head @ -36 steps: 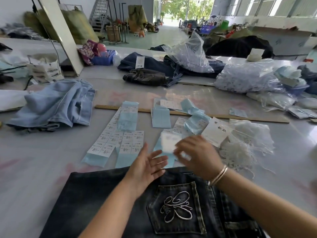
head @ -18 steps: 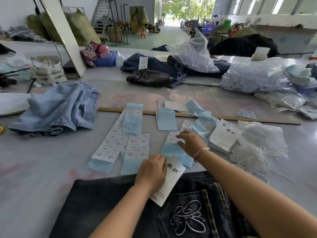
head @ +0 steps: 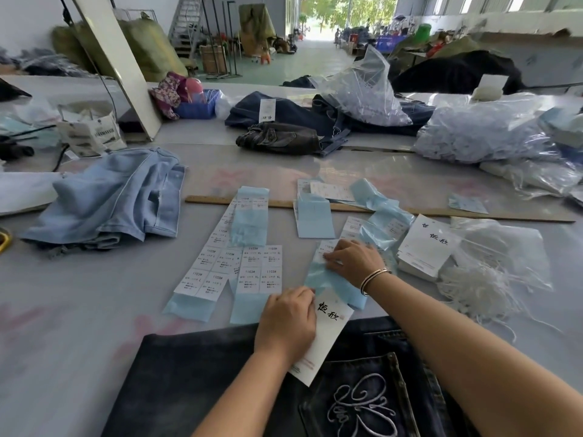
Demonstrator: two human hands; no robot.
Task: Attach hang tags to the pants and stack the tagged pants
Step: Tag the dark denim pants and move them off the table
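Observation:
Dark denim pants with an embroidered back pocket lie flat at the table's near edge. A white hang tag with black characters lies across their waistband, and my left hand holds it down with curled fingers over its left edge. My right hand reaches forward, its fingertips pinching at a white size sticker on a pale blue backing sheet. A stack of hang tags sits just to the right, next to a tangle of white strings.
More sticker sheets lie spread ahead of the pants. A wooden ruler crosses the table behind them. Light blue jeans are heaped at the left, dark pants at the back, plastic bags at the right.
A second ago both hands were together above the waistband. My left hand has since laid the hang tag on the pants and my right hand has reached forward onto the sticker sheet.

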